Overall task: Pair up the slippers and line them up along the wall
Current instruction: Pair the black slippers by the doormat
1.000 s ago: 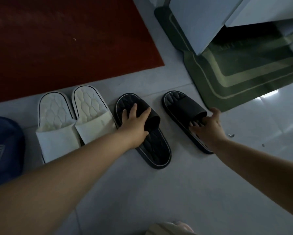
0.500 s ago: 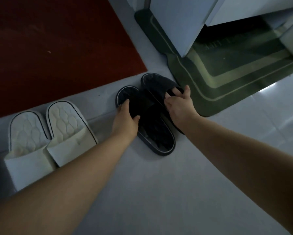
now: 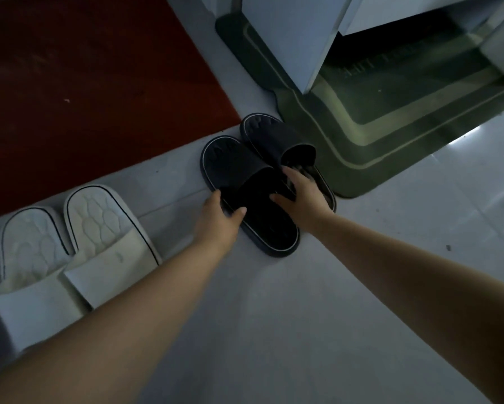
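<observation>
The left hand [image 3: 221, 218] reaches forward on a nearly straight arm and grips the near-left rim of the left black slipper [image 3: 235, 167]. Its thumb is hooked over the footbed and its fingers are curled round the outer edge. The right hand [image 3: 304, 196] comes in from the right, palm down on the footbed of the right black slipper [image 3: 274, 135]. Its fingers are stretched flat towards the strap opening and are blurred there, and the thumb is splayed left towards the other slipper, so it presses rather than grasps. The two black slippers lie side by side and touching on the pale floor [image 3: 274, 330], toes pointing away from the person, with the right one set a little further off. Raised marks on their toe ends are too dim to read. Left of them, apart from the black pair, the white slippers [image 3: 104, 228] sit together, toes towards the red mat [image 3: 84, 68]. A small mark on the strap of one is too small to make out. The right black slipper lies just beside the edge of a green mat [image 3: 361, 135], which runs under a white panel [image 3: 288, 39].
</observation>
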The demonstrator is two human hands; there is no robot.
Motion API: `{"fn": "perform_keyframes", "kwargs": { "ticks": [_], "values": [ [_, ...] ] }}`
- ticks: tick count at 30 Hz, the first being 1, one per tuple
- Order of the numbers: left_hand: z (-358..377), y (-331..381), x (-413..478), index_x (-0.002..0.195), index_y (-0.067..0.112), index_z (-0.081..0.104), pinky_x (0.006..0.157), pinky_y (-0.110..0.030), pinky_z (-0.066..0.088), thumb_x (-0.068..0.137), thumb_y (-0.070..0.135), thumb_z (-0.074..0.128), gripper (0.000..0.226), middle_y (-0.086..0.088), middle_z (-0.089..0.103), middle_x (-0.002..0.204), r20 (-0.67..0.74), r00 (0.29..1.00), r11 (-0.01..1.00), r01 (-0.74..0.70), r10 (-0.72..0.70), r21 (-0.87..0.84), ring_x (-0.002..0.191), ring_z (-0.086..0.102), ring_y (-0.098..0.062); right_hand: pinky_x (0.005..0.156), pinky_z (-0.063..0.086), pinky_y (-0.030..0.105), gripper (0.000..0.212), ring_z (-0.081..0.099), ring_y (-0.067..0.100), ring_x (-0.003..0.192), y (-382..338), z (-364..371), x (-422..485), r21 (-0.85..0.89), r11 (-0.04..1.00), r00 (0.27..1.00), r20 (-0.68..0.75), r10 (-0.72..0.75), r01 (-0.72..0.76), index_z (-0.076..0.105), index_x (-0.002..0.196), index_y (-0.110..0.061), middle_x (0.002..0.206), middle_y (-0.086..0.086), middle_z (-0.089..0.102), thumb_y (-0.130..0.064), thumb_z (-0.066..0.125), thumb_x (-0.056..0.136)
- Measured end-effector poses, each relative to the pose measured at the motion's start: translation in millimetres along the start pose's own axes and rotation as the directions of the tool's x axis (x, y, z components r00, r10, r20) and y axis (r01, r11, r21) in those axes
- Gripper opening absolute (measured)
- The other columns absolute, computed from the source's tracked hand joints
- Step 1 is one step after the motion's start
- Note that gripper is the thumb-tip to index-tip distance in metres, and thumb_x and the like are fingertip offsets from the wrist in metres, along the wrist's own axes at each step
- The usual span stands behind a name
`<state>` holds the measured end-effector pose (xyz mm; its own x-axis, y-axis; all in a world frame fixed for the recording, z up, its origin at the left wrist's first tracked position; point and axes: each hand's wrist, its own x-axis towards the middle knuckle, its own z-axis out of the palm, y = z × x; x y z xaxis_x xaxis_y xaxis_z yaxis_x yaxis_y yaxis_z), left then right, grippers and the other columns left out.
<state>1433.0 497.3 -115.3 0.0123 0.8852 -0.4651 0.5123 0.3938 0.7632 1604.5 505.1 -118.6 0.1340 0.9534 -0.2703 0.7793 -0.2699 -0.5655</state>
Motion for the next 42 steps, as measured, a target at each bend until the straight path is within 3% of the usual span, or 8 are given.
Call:
{"fn": "perform_keyframes", "kwargs": {
  "ticks": [7, 13, 15, 19, 23, 28, 37, 42],
  "values": [
    [-4, 10, -10, 0.146, 0.02, 0.012, 0.107, -0.033, 0.032, 0.086, 0.024, 0.059, 0.076, -0.005, 0.023, 0.154, -0.076, 0.997, 0.995, 0.006, -0.013, -0.098, 0.137, 0.031, -0.024, 0.096, 0.038, 0.037, 0.035, 0.056, 0.037, 0.108, -18, 10, -8, -0.22, 0.975, 0.985, -0.164, -0.058, 0.021, 0.051, 0.125, -0.015, 0.112, 0.017, 0.067, -0.026, 0.045, 0.093],
    [-27, -10, -10, 0.146, 0.03, 0.004, 0.109, -0.048, 0.03, 0.084, 0.026, 0.062, 0.085, -0.007, 0.011, 0.155, -0.167, 0.986, 0.972, 0.035, 0.004, 0.232, 0.14, 0.021, -0.034, 0.115, 0.012, 0.039, 0.047, 0.042, 0.027, 0.129, -10, 24, -18, -0.296, 0.916, 0.961, 0.036, -0.273, 0.271, 0.044, 0.135, -0.018, 0.138, 0.005, 0.052, -0.026, 0.051, 0.09],
    [-31, -12, -4, 0.146, 0.029, 0.007, 0.108, -0.044, 0.032, 0.085, 0.023, 0.06, 0.081, -0.007, 0.014, 0.155, -0.139, 0.99, 0.965, 0.029, 0.008, 0.259, 0.139, 0.023, -0.033, 0.112, 0.022, 0.043, 0.048, 0.038, 0.031, 0.131, -11, 19, -10, -0.297, 0.92, 0.966, 0.068, -0.248, 0.257, 0.037, 0.138, -0.019, 0.142, 0.008, 0.045, -0.021, 0.047, 0.091],
    [-33, -10, 2, 0.146, 0.023, 0.014, 0.103, -0.033, 0.037, 0.085, 0.017, 0.059, 0.076, -0.009, 0.025, 0.151, -0.099, 0.994, 0.981, -0.031, 0.051, 0.193, 0.132, 0.038, -0.026, 0.082, 0.04, 0.04, 0.045, 0.044, 0.038, 0.118, -4, 7, 11, -0.327, 0.941, 0.996, 0.055, -0.072, 0.086, 0.029, 0.137, -0.023, 0.135, 0.015, 0.043, -0.014, 0.036, 0.094],
    [-32, -7, 3, 0.146, 0.022, 0.015, 0.1, -0.03, 0.037, 0.086, 0.014, 0.057, 0.074, -0.008, 0.026, 0.15, -0.113, 0.991, 0.983, -0.054, 0.074, 0.173, 0.131, 0.039, -0.025, 0.107, 0.029, 0.044, 0.049, 0.024, 0.035, 0.138, -5, 17, 5, -0.399, 0.913, 0.989, 0.147, -0.025, 0.082, 0.016, 0.144, -0.028, 0.151, 0.016, 0.025, -0.022, 0.031, 0.097],
    [-29, -9, 1, 0.146, 0.02, 0.018, 0.106, -0.031, 0.033, 0.087, 0.015, 0.057, 0.071, -0.009, 0.027, 0.15, -0.112, 0.987, 0.986, -0.096, 0.112, 0.133, 0.133, 0.037, -0.024, 0.092, 0.04, 0.047, 0.047, 0.039, 0.04, 0.126, -7, 7, 21, -0.361, 0.932, 0.997, 0.044, 0.063, -0.043, 0.023, 0.14, -0.02, 0.141, 0.021, 0.034, -0.017, 0.036, 0.095],
    [-20, 9, 21, 0.144, 0.019, 0.022, 0.109, -0.031, 0.029, 0.09, 0.018, 0.053, 0.063, -0.008, 0.027, 0.15, -0.048, 0.994, 0.994, -0.095, 0.098, 0.051, 0.134, 0.036, -0.024, 0.117, 0.014, 0.041, 0.052, 0.01, 0.033, 0.144, 8, 5, 9, -0.395, 0.919, 0.985, 0.167, 0.044, 0.026, 0.018, 0.146, -0.025, 0.157, 0.013, 0.011, -0.027, 0.032, 0.096],
    [-55, -6, 2, 0.145, 0.022, 0.016, 0.106, -0.04, 0.039, 0.087, 0.016, 0.057, 0.071, -0.007, 0.031, 0.149, 0.119, 0.987, 0.994, -0.103, 0.107, -0.042, 0.128, 0.044, -0.026, 0.113, 0.019, 0.042, 0.05, 0.031, 0.035, 0.133, -21, 11, -32, -0.35, 0.935, 0.994, -0.059, -0.089, 0.062, 0.038, 0.136, -0.012, 0.145, 0.013, 0.038, -0.03, 0.047, 0.09]
  ]
}}
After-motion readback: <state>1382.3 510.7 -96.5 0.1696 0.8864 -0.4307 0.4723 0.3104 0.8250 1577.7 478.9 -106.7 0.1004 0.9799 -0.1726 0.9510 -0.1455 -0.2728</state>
